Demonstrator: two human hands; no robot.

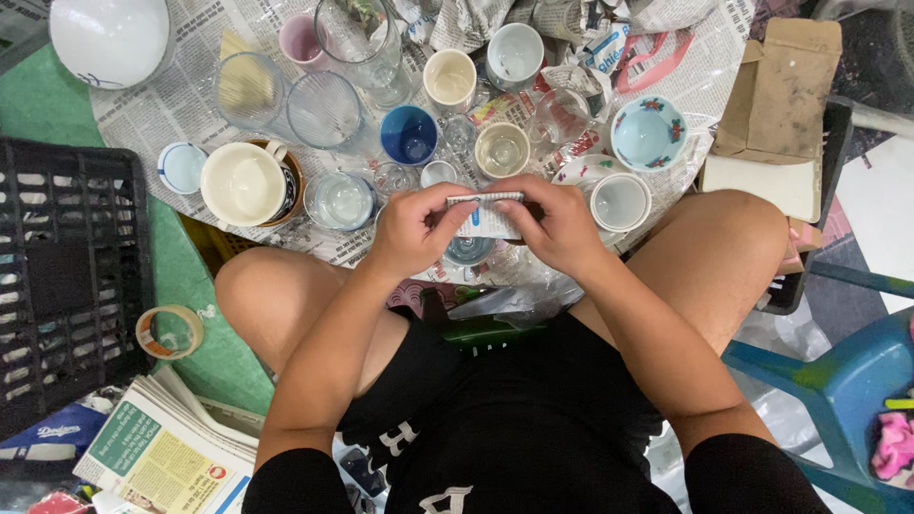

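My left hand and my right hand meet in front of me above my knees, both gripping a small white packet with blue print. The left fingers pinch its left end and the right fingers hold its top and right side. Just beneath the packet a small glass shows between my hands. Around them stand a cream mug, a clear glass, a blue cup, a white cup and a pale blue flowered bowl.
Several cups and glasses crowd the newspaper-covered floor. A black plastic crate lies at the left, with a tape roll and stacked newspapers below it. A cardboard box and a blue plastic chair are at the right.
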